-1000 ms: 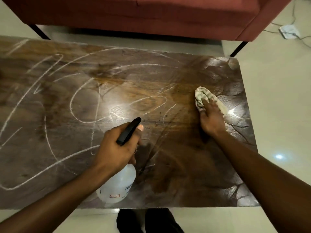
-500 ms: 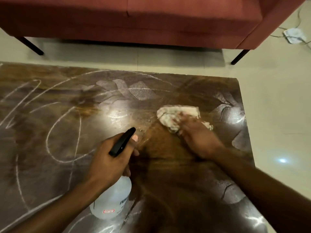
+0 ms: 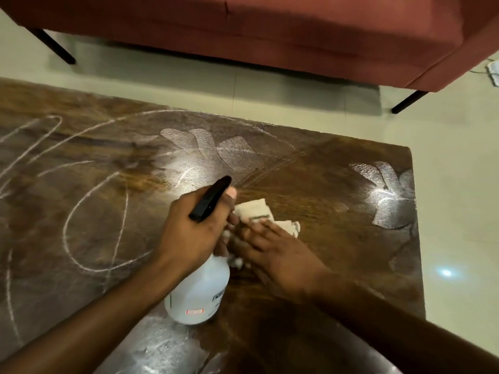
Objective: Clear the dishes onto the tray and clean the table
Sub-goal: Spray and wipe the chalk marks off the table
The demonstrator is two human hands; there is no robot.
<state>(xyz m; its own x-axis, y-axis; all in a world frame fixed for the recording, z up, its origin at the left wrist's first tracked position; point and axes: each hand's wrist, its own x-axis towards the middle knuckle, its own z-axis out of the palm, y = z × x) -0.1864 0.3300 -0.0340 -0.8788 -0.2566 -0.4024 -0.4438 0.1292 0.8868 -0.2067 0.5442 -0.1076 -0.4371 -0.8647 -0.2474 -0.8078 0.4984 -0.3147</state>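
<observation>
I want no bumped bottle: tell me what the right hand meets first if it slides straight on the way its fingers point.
Probably the left hand gripping the spray bottle: the right hand, flat on the cloth, points up-left at it, nearly touching.

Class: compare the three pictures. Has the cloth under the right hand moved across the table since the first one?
Yes. The cloth under the right hand has slid leftward, away from the table's right edge, to the spray bottle in the left hand.

- Dim, warm indoor light; glare patches on the table (image 3: 310,190) towards one and three o'clock.
- Right hand (image 3: 280,255) motion-blurred; edges bow.
</observation>
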